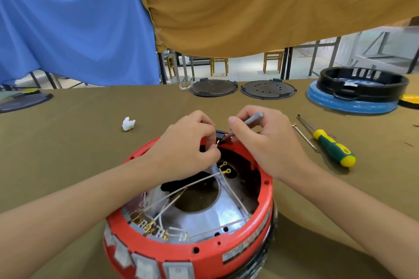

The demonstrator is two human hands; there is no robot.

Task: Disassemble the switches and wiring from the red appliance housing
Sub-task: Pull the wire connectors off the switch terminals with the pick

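The red appliance housing (229, 253) lies upside down on the table in front of me, its inside open to view. White wires (233, 197) cross its metal floor, and brass terminals (149, 225) line the near rim. A black socket part (221, 134) sits at the far rim. My left hand (188, 142) pinches a wire end right at that part. My right hand (260, 140) grips a thin grey tool (246, 124) whose tip meets the black part. Two ring terminals (225, 167) hang loose just below.
A green-and-yellow screwdriver (331, 145) and a thin metal rod (305, 137) lie to the right. A white plastic piece (128, 123) lies to the left. Two dark round plates (213, 88) and a black ring on a blue base (360, 88) stand at the back.
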